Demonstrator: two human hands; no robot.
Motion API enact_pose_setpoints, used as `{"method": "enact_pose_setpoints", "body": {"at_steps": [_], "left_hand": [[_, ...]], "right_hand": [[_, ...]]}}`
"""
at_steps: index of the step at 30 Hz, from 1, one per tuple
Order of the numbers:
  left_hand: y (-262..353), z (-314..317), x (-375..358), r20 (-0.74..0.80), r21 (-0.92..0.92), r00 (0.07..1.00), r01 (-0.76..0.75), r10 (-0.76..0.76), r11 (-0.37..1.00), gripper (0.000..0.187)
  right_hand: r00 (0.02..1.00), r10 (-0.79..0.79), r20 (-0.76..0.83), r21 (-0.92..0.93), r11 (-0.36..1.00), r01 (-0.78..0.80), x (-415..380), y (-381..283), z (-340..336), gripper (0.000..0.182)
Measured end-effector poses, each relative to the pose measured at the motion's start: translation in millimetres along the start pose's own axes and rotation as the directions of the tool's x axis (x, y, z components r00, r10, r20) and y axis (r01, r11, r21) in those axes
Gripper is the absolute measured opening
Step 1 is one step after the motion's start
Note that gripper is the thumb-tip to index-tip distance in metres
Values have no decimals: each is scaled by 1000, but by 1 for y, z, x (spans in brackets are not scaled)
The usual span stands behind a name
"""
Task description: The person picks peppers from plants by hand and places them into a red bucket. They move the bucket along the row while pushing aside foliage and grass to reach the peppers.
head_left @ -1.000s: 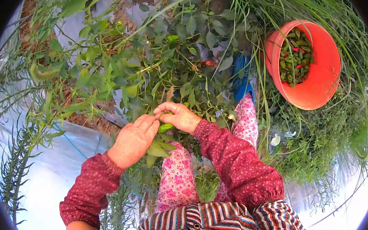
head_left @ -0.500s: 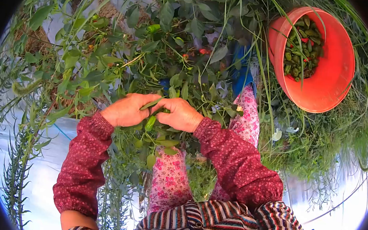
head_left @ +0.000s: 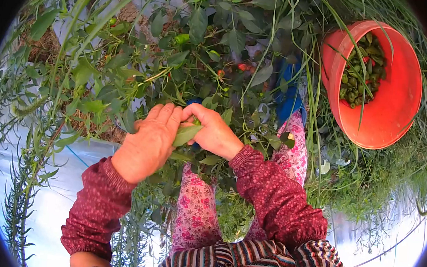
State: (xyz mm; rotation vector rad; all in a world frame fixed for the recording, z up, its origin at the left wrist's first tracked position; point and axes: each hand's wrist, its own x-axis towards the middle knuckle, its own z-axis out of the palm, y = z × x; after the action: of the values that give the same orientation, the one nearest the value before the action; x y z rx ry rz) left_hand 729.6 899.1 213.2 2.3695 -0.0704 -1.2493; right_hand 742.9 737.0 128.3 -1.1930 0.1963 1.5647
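My left hand (head_left: 148, 141) is back-up over the pepper plant (head_left: 179, 60), fingers pressed together and bent away; its palm, and whatever it holds, is hidden. Touching its fingertips, my right hand (head_left: 214, 132) is closed, with thumb and forefinger curled. A bit of bright green, which looks like a green pepper (head_left: 197, 122), shows in the right hand's grip. A pointed green leaf (head_left: 187, 135) sticks out between the two hands. Red peppers (head_left: 243, 66) and a light green pepper (head_left: 182, 39) hang on the plant beyond.
An orange-red bucket (head_left: 390, 115) lies tilted in the grass at the right, with many green peppers (head_left: 361, 75) and a few red ones inside. My legs in flowered trousers (head_left: 198, 202) stand among the plants. Pale plastic sheeting (head_left: 59, 186) covers ground at the left.
My left hand has turned back-up and come nearer, covering the light green pepper that hung below the hands. My right hand has curled more. The bucket sits slightly lower and farther right in view.
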Motion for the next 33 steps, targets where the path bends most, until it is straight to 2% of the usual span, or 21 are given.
{"method": "enact_pose_setpoints", "body": {"at_steps": [1,3,4,6,8,10,11,12,16,18,19,20,22,23,24,26,28,29,30,31,33], "left_hand": [[7,-21,4,-3,6,1000,1,-1,1000,57],[14,-62,8,-192,-87,976,-117,99,989,48],[8,-75,14,-191,-81,977,-115,97,990,48],[-17,-95,45,-98,-570,990,-136,98,810,37],[-42,-72,89,-348,-111,937,-14,-26,994,28],[-57,-50,133,-247,61,968,72,-55,996,29],[-66,-29,150,-218,72,966,158,-139,985,27],[-67,-20,160,-194,85,956,239,-219,967,26],[-76,-12,155,-164,86,963,228,-212,970,25],[-76,-15,131,-330,-375,924,58,-192,925,27],[-88,-3,129,-332,-492,924,1,-189,871,25],[-93,6,129,-334,-491,924,-4,-184,871,25],[-101,23,132,-300,-653,932,-43,-206,756,24],[-94,22,138,-269,-787,929,-59,-255,615,22],[-90,19,136,-264,-791,931,-59,-253,609,22],[-83,4,132,-156,-872,957,-17,-243,490,21],[-81,7,130,-235,-844,954,-105,-187,526,22],[-70,1,123,-370,-700,913,-154,-170,697,21],[-59,-6,116,-495,-518,860,-179,-122,837,21],[-49,-14,109,-563,-418,822,-192,-87,888,19],[-34,-26,101,-490,-443,866,-155,-94,883,18]], "right_hand": [[1000,-6,1,0,1000,6,0,3,-2,22],[983,-183,19,-315,932,180,0,2,-2,26],[982,-188,21,-311,932,185,-2,1,0,26],[986,-164,13,-427,891,154,-5,-3,4,29],[992,-105,74,-443,888,127,-2,-9,0,33],[998,6,70,-502,864,30,-6,-16,5,41],[995,-96,38,-443,891,103,-6,-6,8,42],[994,-98,39,-448,888,105,-5,-10,4,42],[997,-43,58,-470,880,65,-6,-14,-1,42],[981,-191,36,-428,884,188,-7,-18,0,37],[981,-192,33,-426,885,188,-6,-18,0,37],[981,-193,32,-415,890,189,-5,-17,0,36],[981,-193,27,-411,892,187,-4,-23,-5,35],[991,-135,10,-479,869,123,-4,-31,-8,34],[997,-74,-12,-540,840,56,-5,-33,-10,33],[995,-69,-66,-503,864,26,-3,-28,-11,32],[950,-191,-245,-326,940,105,-1,-26,-12,31],[953,-151,-261,-269,960,78,-2,-30,-13,29],[953,-148,-264,-267,961,75,-3,-29,-13,29],[959,-159,-235,-369,927,64,-3,-27,-13,29],[979,-119,-167,-482,876,25,-8,-31,-11,30]]}}
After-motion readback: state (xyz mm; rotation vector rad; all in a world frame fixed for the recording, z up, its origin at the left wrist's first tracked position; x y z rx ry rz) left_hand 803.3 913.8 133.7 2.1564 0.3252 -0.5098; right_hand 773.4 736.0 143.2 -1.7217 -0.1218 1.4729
